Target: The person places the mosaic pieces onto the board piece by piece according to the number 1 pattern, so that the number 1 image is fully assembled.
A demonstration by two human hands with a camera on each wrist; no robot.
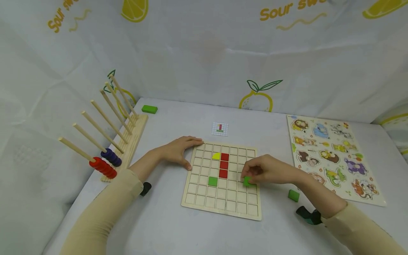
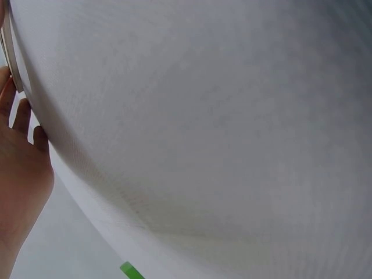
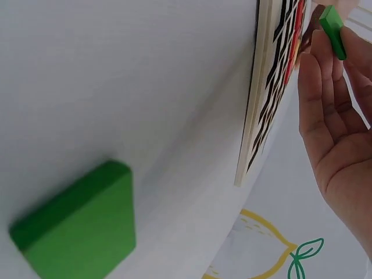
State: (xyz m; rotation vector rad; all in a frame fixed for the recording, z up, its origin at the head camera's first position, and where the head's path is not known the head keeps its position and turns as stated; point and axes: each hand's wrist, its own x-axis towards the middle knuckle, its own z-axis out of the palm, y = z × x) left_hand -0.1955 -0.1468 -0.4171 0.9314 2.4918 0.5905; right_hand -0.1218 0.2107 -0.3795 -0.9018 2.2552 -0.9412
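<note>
A wooden grid board (image 1: 204, 199) lies flat on the table. Three red squares (image 1: 224, 165) form a column in its cells, with a yellow quarter-round piece (image 1: 216, 156) left of the top one. One green square (image 1: 213, 181) sits in a cell to the lower left of the column. My right hand (image 1: 266, 170) pinches a green block (image 3: 333, 30) between thumb and fingers over the board's right side. At the board's upper left edge my left hand (image 1: 177, 151) rests with thumb and fingers spread, touching the edge.
A small pattern card (image 1: 220, 129) lies behind the board. One loose green block (image 1: 293, 195) is near my right forearm, and a longer green piece (image 1: 149, 109) lies far left. A peg rack (image 1: 136, 136) stands left; an animal puzzle (image 1: 338, 159) lies right.
</note>
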